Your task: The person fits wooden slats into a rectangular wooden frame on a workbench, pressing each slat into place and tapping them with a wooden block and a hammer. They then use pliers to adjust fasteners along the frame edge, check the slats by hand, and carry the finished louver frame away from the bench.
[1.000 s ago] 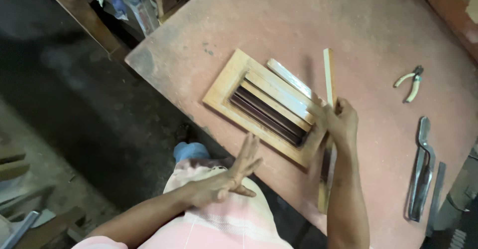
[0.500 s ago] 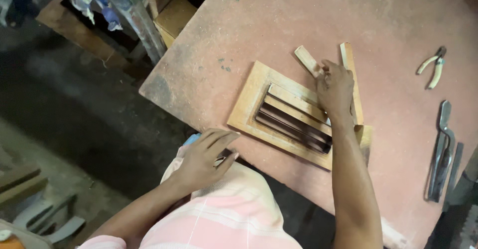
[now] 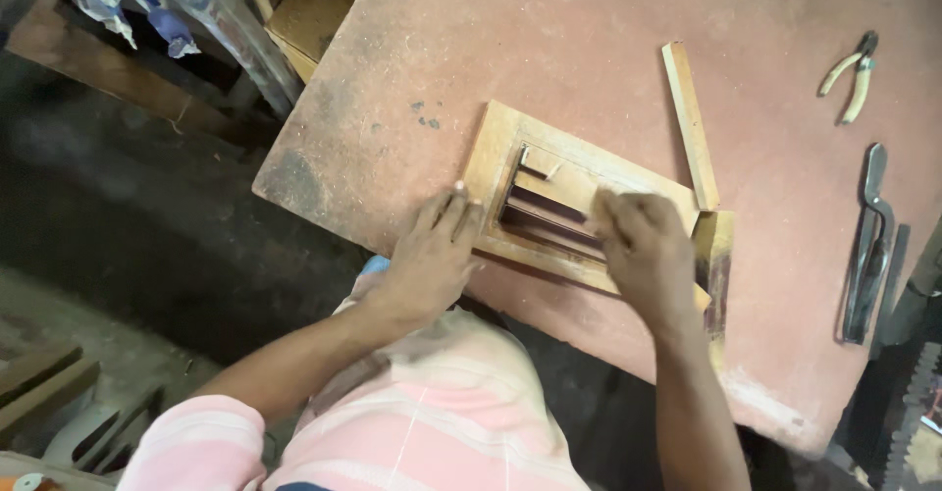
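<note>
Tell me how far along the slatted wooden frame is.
Done: several slats sit inside the wooden frame on the table. In hand: the left hand steadies the frame's near edge while the right hand presses on the slats. Left: one loose wooden strip lies beside the frame, unfitted.

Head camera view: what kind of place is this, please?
Probably a small woodworking workshop. Both hands, left hand and right hand, rest on a rectangular slatted wooden frame on a dusty reddish worktable. Cream-handled pliers and a long dark metal tool lie nearby.
</note>
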The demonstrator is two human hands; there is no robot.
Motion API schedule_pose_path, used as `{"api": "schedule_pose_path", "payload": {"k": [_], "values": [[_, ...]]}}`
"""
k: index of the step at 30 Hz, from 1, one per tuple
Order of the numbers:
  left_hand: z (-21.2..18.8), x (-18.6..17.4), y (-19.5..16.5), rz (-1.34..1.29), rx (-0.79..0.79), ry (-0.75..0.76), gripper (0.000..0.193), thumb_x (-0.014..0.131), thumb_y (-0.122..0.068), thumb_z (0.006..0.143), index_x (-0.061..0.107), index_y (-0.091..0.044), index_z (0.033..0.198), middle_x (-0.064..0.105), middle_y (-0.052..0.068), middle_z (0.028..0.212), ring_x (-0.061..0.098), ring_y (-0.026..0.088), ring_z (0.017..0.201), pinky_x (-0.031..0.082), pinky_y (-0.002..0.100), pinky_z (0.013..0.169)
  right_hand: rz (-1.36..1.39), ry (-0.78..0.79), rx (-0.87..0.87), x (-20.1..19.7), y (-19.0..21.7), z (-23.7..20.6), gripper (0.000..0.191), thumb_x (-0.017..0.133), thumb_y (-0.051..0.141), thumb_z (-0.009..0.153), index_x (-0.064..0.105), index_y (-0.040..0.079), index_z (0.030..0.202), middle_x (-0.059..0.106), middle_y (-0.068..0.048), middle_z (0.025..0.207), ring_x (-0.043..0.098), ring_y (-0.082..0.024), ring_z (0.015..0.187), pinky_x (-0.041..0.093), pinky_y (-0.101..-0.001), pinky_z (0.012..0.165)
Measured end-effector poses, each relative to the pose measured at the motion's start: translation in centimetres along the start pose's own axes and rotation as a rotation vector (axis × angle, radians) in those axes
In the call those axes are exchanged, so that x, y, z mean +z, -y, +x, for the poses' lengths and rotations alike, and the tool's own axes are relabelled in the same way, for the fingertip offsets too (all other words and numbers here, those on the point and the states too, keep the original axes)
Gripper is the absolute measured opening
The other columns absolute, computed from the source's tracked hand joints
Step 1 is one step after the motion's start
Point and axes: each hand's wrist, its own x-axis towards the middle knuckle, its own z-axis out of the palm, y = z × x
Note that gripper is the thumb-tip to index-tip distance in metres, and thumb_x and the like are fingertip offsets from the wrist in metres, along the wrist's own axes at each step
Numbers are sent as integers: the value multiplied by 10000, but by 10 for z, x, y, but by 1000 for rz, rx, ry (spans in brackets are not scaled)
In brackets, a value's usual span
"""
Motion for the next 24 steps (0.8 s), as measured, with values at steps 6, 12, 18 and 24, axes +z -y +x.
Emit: {"api": "schedule_pose_path", "payload": {"k": [6, 12, 18, 24], "values": [[6, 6, -19, 198, -56, 47, 975, 804, -288, 763, 319, 16, 1553, 522, 340, 1411, 512, 427, 1283, 440, 474, 1050, -58, 22, -93, 11, 9, -15, 306, 808, 148, 859, 766, 82, 1154, 674, -92, 1045, 627, -293, 943, 516, -430, 845], [17, -1, -22, 286, -10, 75, 1094, 842, -346, 719, 249, -68, 1594, 556, 393, 1325, 575, 455, 1217, 489, 471, 984, -69, 23, -199, 20, 6, -4, 302, 781, 144, 849, 764, 84, 1145, 672, -86, 1044, 630, -287, 969, 495, -426, 834], [24, -2, -29, 283, -71, 73, 1150, 875, -403, 684, 234, -136, 1601, 604, 385, 1251, 609, 445, 1147, 535, 470, 895, -58, 65, -202, 20, 5, 1, 305, 742, 70, 835, 791, 103, 1133, 678, -79, 1024, 626, -286, 945, 504, -428, 846], [25, 1, -31, 261, -105, 112, 1151, 881, -383, 699, 233, -131, 1616, 641, 368, 1181, 622, 439, 1143, 546, 466, 859, 76, 84, -148, 21, 3, 6, 261, 739, 47, 849, 801, 76, 1101, 673, -99, 954, 615, -304, 902, 503, -441, 817]]}}
